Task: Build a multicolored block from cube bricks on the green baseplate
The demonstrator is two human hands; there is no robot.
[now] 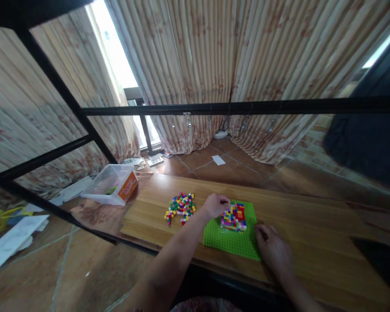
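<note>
Left hand at bricks (multicoloured), right hand by baseplate

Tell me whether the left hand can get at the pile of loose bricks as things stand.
Probably yes: the loose bricks lie on the same tabletop, just to the left of the left hand, and nothing visible stands between them.
</note>
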